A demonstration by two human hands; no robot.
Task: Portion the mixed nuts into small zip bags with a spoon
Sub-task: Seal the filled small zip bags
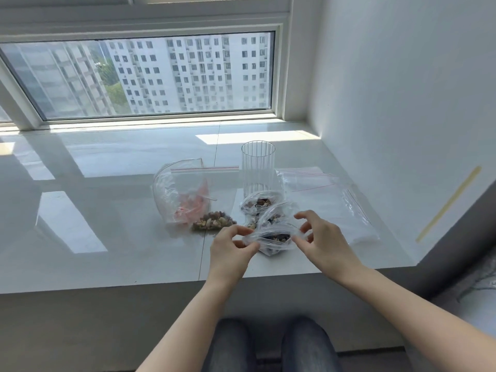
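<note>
Your left hand (231, 247) and right hand (323, 238) pinched, fingers curled, the open mouth of a small clear plastic zip bag of mixed nuts (272, 238) at the glossy white bench's (107, 237) near edge; at 12 o'clock stood a ribbed clear glass (258, 169), at 10 o'clock a large clear bag of nuts (188, 200).

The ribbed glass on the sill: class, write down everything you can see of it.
The ribbed glass is a tall, clear tumbler with fine vertical ridges round its wall and a plain round rim. It stands upright and looks empty on the glossy white sill, near the right wall. A small zip bag of nuts lies against its base on the near side, and flat empty bags lie to its right. Neither hand touches it.
</note>
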